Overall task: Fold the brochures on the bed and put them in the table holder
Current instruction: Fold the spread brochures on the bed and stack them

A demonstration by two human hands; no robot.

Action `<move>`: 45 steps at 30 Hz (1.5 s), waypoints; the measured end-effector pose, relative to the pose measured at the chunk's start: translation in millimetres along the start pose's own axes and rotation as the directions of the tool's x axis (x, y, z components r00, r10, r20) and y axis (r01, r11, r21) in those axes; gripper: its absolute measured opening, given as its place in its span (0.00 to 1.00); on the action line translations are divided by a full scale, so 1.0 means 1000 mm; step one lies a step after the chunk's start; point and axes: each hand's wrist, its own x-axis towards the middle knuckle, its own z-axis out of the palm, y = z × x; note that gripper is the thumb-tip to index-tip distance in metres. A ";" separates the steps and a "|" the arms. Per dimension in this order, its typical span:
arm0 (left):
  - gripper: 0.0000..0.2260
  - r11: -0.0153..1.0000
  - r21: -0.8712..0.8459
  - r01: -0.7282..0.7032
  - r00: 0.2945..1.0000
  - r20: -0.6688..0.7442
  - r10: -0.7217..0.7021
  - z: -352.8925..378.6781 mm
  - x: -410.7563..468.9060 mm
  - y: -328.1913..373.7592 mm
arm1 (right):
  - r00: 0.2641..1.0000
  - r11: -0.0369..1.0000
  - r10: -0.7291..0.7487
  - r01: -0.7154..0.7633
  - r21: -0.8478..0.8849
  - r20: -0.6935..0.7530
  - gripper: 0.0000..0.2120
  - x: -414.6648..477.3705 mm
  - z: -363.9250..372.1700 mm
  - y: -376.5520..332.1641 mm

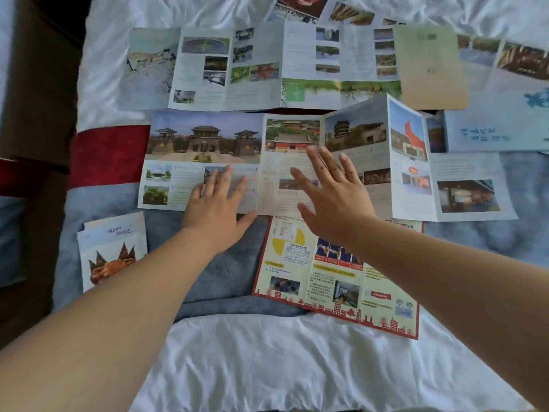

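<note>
A long unfolded brochure with temple photos (pixel 205 141) lies across the middle of the bed, its right panels creased and standing up a little. My left hand (pixel 217 203) rests flat on its lower left part, fingers straight. My right hand (pixel 332 188) is spread open over its middle panels; I cannot tell whether it touches the paper. A red-bordered yellow brochure (pixel 335 281) lies under my right forearm. A larger green nature brochure (pixel 258 66) is spread out behind. The table holder is out of view.
A folded brochure with an orange crown picture (pixel 113 254) lies at the left. More brochures (pixel 499 126) lie at the right and far edge. The bed has white sheets (pixel 267 361) and a blue and red runner (pixel 107 156). Dark floor lies left.
</note>
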 end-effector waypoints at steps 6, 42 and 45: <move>0.36 0.992 -0.085 0.095 0.995 -0.035 -0.098 0.003 0.017 -0.020 | 0.995 0.994 0.080 -0.084 0.077 0.054 0.32 0.030 0.005 -0.027; 0.30 0.804 -0.585 0.106 0.957 -0.158 -0.241 0.050 0.036 -0.087 | 0.998 0.984 0.038 -0.045 0.170 0.042 0.30 0.067 0.044 -0.068; 0.30 0.787 -0.612 0.080 0.962 -0.160 -0.222 0.048 0.029 -0.085 | 0.996 0.988 0.040 -0.051 0.145 0.075 0.30 0.065 0.043 -0.069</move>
